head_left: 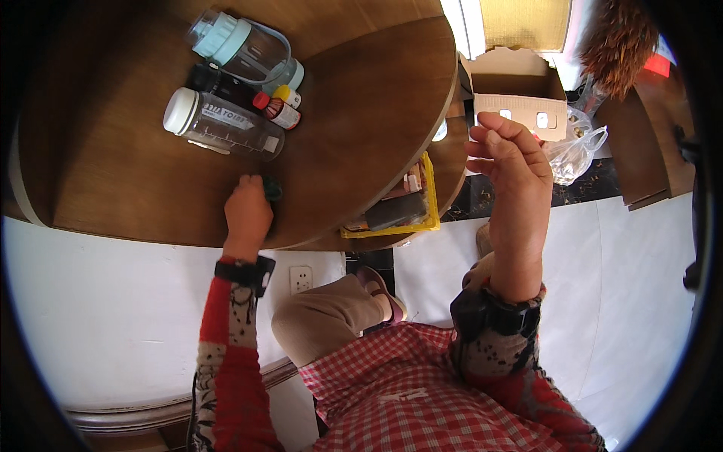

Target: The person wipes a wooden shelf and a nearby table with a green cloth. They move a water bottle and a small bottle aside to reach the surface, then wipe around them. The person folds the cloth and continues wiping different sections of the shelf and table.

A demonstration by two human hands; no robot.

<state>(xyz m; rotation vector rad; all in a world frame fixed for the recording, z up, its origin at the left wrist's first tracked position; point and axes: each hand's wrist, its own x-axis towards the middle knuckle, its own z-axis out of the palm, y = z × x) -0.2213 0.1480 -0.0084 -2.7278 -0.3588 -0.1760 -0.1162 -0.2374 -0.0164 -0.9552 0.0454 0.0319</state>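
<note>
My left hand is closed on a dark green cloth at the curved wooden shelf; most of the cloth is hidden behind the fingers. Just beyond it lies a clear plastic bottle with a white lid. Past that are a dark bottle, a small red-capped bottle, a small yellow-capped bottle and a large clear jug with a pale blue lid and handle. My right hand is raised in the air to the right of the shelf, fingers bent and holding nothing.
A yellow plastic basket with packets and a dark item sits on a lower shelf. Beyond my right hand are an open cardboard box and a clear plastic bag. A brown feather duster is at the upper right. A wall socket lies below the shelf edge.
</note>
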